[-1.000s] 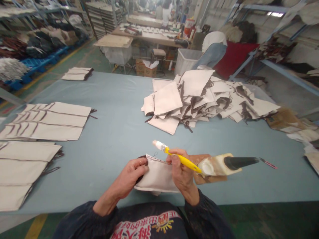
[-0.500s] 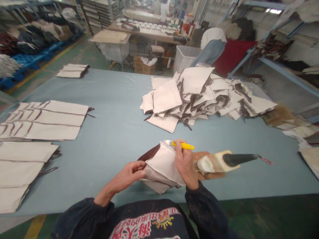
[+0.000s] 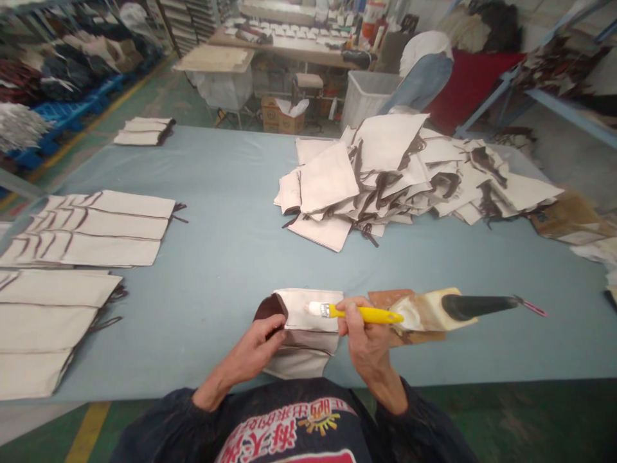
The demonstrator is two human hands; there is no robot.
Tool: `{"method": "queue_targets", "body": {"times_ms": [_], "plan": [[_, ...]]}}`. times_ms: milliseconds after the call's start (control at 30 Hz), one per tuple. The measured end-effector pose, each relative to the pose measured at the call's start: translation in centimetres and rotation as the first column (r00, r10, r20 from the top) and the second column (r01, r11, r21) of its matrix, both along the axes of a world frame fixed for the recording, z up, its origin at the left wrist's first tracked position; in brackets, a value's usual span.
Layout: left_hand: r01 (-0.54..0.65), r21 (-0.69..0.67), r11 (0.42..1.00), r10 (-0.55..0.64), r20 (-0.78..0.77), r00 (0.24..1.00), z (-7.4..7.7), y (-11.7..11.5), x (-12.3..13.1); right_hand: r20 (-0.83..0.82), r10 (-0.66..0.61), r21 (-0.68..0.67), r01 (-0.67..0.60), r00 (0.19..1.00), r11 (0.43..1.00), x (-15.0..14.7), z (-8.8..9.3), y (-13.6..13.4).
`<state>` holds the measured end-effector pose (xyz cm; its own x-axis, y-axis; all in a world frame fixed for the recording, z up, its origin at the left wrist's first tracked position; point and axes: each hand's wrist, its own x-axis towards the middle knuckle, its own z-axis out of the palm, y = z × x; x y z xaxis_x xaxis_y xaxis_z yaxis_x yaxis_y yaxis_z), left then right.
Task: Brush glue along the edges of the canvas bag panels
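My right hand grips a yellow-handled paintbrush, its pale bristles over the upper panel of a cream fabric piece; whether they touch it I cannot tell. The piece lies in front of me, with a dark brown flap at its left end. My left hand has its thumb and fingers closed on that end by the brown flap. Just right of my right hand, a cut-open cream container with white paste inside lies on brown cardboard. A black tapered handle extends from it.
A loose heap of cream fabric pieces with brown cords covers the far right of the blue-grey table. Layered cream pieces line the left side, with a small stack farther back. A cardboard piece sits at the right edge.
My right hand has turned and drawn back, bringing the brush from the piece's far corner over its upper panel. The fabric piece now lies flatter and squarer to me, my left hand still at its left end.
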<state>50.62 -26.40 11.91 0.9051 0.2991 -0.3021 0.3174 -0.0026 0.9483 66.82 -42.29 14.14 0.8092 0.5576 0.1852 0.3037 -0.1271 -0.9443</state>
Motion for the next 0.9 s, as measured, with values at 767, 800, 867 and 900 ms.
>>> {"method": "queue_targets", "body": {"times_ms": [767,800,867,900], "plan": [[-0.123,0.132,0.984,0.117,0.055,0.992,0.3,-1.2,-0.5,0.336,0.206,0.032,-0.23,0.919,0.973,-4.2,1.4,-0.1],[-0.123,0.141,0.982,0.117,0.054,0.992,0.3,-1.3,-0.5,0.333,0.172,0.031,-0.193,0.927,0.981,-4.1,1.4,-0.1],[-0.121,0.166,0.979,0.114,0.051,0.992,0.4,-1.3,-0.4,0.33,0.092,0.025,-0.106,0.939,0.994,-3.9,1.4,-0.2],[-0.116,0.171,0.978,0.109,0.052,0.993,0.4,-1.3,-0.3,0.336,0.08,0.025,-0.093,0.939,0.995,-3.8,1.3,-0.2]]}}
